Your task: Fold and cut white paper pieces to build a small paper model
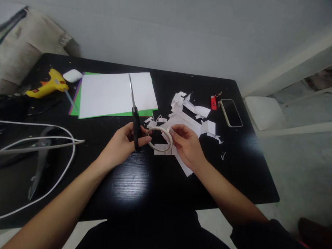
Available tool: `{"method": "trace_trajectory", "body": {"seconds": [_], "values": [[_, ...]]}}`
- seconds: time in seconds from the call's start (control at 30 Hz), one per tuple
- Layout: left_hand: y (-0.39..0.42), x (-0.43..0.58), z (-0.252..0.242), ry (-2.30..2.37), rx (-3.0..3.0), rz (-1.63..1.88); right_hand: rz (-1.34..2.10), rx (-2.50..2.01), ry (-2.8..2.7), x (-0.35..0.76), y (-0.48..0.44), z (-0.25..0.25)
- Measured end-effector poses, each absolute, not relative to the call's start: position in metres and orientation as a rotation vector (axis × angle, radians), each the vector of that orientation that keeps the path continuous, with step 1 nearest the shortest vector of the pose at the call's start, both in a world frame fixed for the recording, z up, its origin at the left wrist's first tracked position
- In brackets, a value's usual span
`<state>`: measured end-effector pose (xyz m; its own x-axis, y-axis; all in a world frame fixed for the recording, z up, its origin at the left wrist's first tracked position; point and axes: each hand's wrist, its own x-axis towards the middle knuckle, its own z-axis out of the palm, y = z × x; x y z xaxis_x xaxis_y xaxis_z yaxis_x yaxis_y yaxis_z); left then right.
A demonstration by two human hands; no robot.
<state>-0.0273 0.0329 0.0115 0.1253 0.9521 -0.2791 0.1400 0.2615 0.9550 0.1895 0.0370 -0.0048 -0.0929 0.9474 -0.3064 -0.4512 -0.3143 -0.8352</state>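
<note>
My left hand (123,142) is closed around the black handle of a pair of scissors (136,126), whose blades point away from me. Its thumb and fingertips also reach the left rim of a narrow roll of tape (170,142). On the roll's right side, my right hand (188,144) pinches the tape at the upper edge, where a small pale piece shows by the thumb. Whether that piece is a lifted tape end, I cannot tell. Beneath and beyond the roll lie cut and folded white paper pieces (181,119), partly hidden by my right hand.
White sheets (109,93) lie on green paper (145,113) at the back left of the black table (166,193). Near them are a yellow glue gun (49,84) and a white case (73,75). A red lighter (213,102), a phone (231,113) and white cables (74,152) also lie there.
</note>
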Motion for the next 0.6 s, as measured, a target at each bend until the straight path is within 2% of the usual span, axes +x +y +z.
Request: {"method": "trace_trajectory", "body": {"seconds": [0.27, 0.6], "values": [[0.025, -0.029, 0.025, 1.147, 0.876, 0.928, 1.483, -1.095, -0.756, 0.185, 0.035, -0.012], [0.011, -0.010, 0.033, 0.929, 0.390, 1.025, 1.518, -1.161, -0.941, 0.184, 0.032, -0.015]]}}
